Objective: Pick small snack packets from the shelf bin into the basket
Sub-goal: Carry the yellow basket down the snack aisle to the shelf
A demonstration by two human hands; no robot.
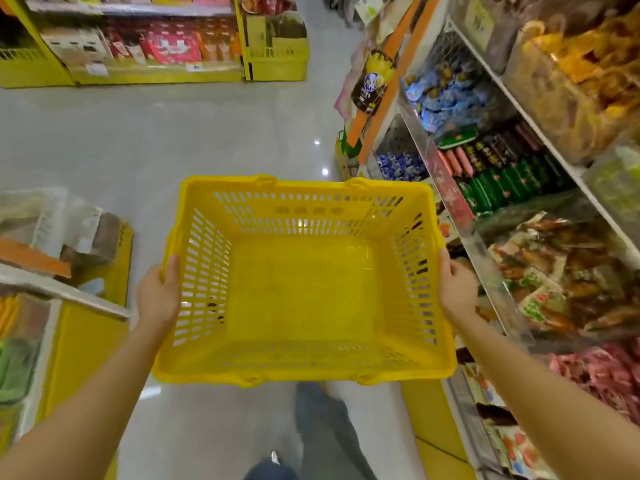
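Nearest to us, a grey trouser leg [325, 427] shows below the basket. We hold the yellow basket [304, 374] out in front, between our hands. The left hand [157, 296] grips its left rim, thumb hooked over the edge, and the right hand [457, 287] grips the right rim the same way. We see straight down to the basket's bottom.

Just right of the right hand runs the shelf [491, 268], with clear-fronted bins. Pink packets [602, 372] lie nearer us. Brown snack packets [568, 271] sit beside the right hand, green packets [502, 181] further on, and blue packets [446, 95] beyond those.

Left of the left hand stands a low yellow display [79, 327]. Far ahead of both hands, across the grey floor [138, 140], another yellow rack [138, 46] carries red and pink boxes.
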